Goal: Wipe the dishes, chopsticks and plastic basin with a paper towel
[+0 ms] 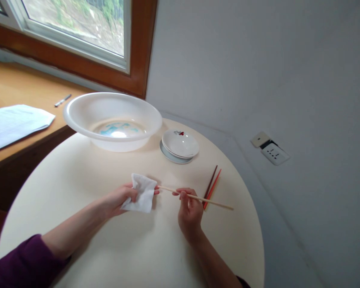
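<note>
Pinched in the right hand (189, 208), a chopstick (211, 201); bare tabletop (132, 252) nearer the round edge.

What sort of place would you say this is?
Probably a room corner in a home or dormitory: a round table beside a wooden desk, under a window.

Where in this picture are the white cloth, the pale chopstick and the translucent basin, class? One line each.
White cloth (144, 194): head view, middle of its face.
Pale chopstick (216, 203): head view, shaft right of the fingers.
Translucent basin (120, 145): head view, outer wall.
</note>
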A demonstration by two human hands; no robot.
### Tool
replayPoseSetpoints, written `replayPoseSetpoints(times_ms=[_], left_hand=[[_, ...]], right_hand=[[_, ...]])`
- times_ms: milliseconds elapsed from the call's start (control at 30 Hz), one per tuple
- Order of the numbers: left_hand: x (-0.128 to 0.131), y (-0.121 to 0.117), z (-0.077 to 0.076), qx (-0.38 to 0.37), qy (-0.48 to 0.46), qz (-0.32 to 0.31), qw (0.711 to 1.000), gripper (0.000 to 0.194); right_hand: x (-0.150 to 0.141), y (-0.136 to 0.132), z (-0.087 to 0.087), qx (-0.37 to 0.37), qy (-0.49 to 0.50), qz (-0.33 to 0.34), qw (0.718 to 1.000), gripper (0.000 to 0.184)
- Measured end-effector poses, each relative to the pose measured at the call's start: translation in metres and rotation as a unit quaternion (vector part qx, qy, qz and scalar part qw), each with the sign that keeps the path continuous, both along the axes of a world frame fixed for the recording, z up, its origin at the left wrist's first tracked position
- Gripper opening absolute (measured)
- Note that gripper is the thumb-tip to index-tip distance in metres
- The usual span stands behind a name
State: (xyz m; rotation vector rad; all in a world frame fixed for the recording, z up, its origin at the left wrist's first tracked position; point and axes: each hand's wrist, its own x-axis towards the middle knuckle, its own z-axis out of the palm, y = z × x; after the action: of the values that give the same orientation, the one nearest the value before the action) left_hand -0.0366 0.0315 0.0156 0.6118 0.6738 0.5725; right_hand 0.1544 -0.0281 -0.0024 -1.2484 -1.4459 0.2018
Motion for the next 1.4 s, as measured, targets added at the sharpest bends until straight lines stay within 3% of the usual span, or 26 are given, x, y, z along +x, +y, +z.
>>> replayPoseSetpoints(times_ms=[100, 333, 467, 533, 633, 900, 1100, 1233, 1333, 1400], left_hand=[[0.0, 0.002, 0.001, -0.007, -0.009, 0.019, 1.0, 0.05], [0.004, -0.007, 0.003, -0.005, -0.011, -0.008, 1.0, 0.021], [0.011, -0.017, -0.008, 0.016, -0.028, -0.082, 0.996, 0.041], [0.014, -0.019, -0.013, 0.013, -0.014, -0.089, 0.996, 0.05], [0.017, -0.018, -0.016, 0.009, 0.0, -0.046, 0.999, 0.047], [0.017, -0.01, -0.006, -0.023, -0.033, 0.116, 0.992, 0.016], [0.024, -0.012, -0.007, -0.03, -0.194, 0.13, 0.972, 0.039], [0.019, -0.004, -0.004, -0.079, -0.161, 0.201, 0.963, 0.05], [0.007, 0.011, 0.001, -0.066, -0.137, 0.293, 0.944, 0.053], [-0.002, 0.02, 0.003, -0.054, -0.125, 0.319, 0.938, 0.054]], right_hand=[[-0.001, -0.003, 0.0, 0.016, -0.026, 0.013, 0.999, 0.028], [-0.025, -0.009, 0.0, -0.11, -0.129, 0.085, 0.982, 0.025], [-0.038, -0.009, -0.002, -0.161, -0.162, 0.117, 0.966, 0.021], [-0.041, -0.008, -0.005, -0.178, -0.184, 0.116, 0.96, 0.021], [-0.042, -0.007, -0.008, -0.188, -0.194, 0.117, 0.956, 0.022], [-0.036, -0.003, -0.012, -0.249, -0.23, 0.108, 0.935, 0.025], [-0.039, -0.006, -0.01, -0.247, -0.291, 0.144, 0.913, 0.025], [-0.041, -0.01, -0.006, -0.257, -0.306, 0.156, 0.903, 0.025], [-0.041, -0.01, -0.005, -0.276, -0.316, 0.157, 0.894, 0.025], [-0.04, -0.01, -0.004, -0.289, -0.324, 0.16, 0.887, 0.025]])
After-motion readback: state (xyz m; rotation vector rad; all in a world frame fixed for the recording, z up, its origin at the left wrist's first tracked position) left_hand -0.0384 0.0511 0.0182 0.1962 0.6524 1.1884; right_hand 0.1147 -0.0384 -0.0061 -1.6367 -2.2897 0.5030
